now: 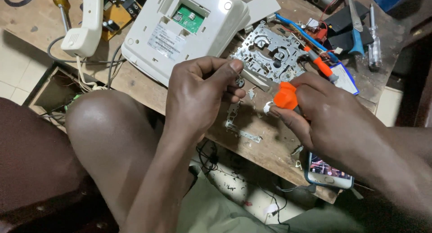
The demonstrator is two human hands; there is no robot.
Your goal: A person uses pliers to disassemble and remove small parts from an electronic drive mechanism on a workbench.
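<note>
My left hand point(202, 86) pinches a small dark round part point(240, 82) between thumb and fingertips, just above the wooden bench. My right hand point(315, 109) grips a screwdriver by its orange handle point(285, 96); its shaft is hidden behind the hands and points toward the small part. A perforated grey metal chassis plate point(270, 55) lies on the bench just beyond both hands. Small loose metal brackets point(238, 125) lie on the wood below my left hand.
An upturned white desk telephone point(180, 30) with an exposed green circuit board sits behind my left hand, its handset point(85, 26) at far left. A second orange-and-blue screwdriver point(315, 57), pliers and a clear-handled screwdriver point(372, 39) lie at the back right. A smartphone point(326, 172) rests at the bench's near edge.
</note>
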